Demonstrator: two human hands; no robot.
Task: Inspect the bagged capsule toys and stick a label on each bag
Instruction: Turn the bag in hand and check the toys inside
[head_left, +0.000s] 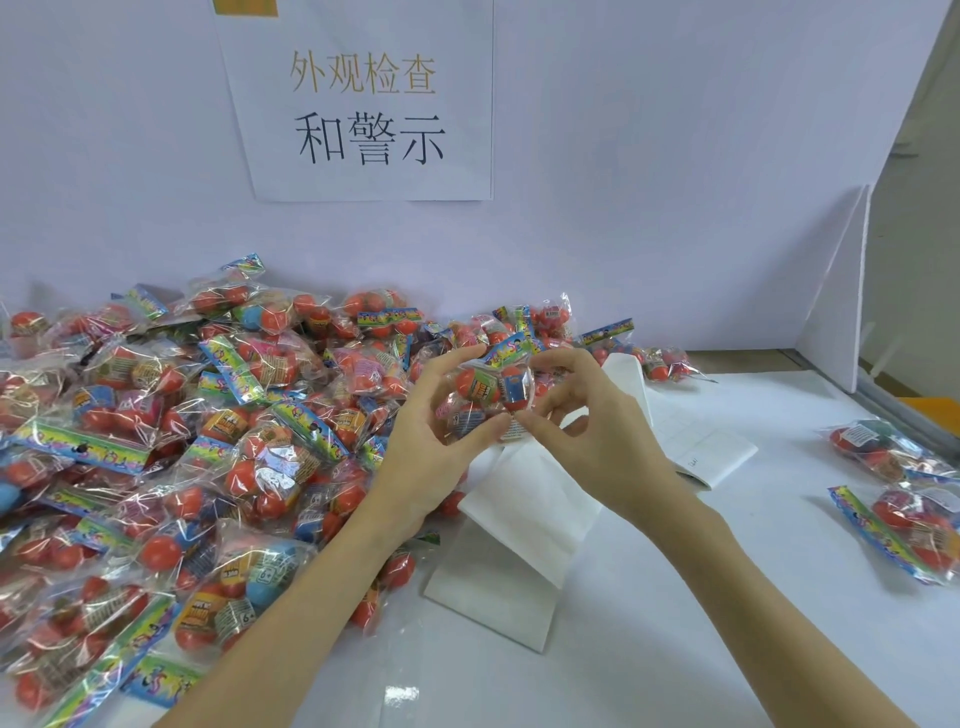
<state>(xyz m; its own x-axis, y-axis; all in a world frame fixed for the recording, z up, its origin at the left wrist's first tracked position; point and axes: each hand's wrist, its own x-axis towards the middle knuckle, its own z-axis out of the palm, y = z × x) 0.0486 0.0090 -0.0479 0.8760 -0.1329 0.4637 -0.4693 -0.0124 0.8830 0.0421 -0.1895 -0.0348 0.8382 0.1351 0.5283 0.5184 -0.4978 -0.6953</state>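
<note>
Right, you've got one bag of capsule toys (488, 395) lifted off the table (649, 623), held up between both hands over the white label sheets (519, 499). Your left hand (431, 431) grips the bag's left side with thumb low and fingers curled over the top; your right hand (587, 415) pinches at the bag's lower right edge, and the thumb tips nearly meet there. I can't tell if a label is already on your right fingertip or on the film; there's a small white patch by the pinch, too small to read. Looks like the labelling step for this bag. Keep the left grip firm so the film stays taut, land the label on a flat stretch of plastic, not across a capsule bulge or the coloured header strip, then rub it down from one edge to avoid wrinkles. Turn the bag once before you let go to check capsules and seal. The unsorted pile (156, 441) sits on your left, a few bags (893, 488) lie apart on the right; probably the done ones, so drop it there.
</note>
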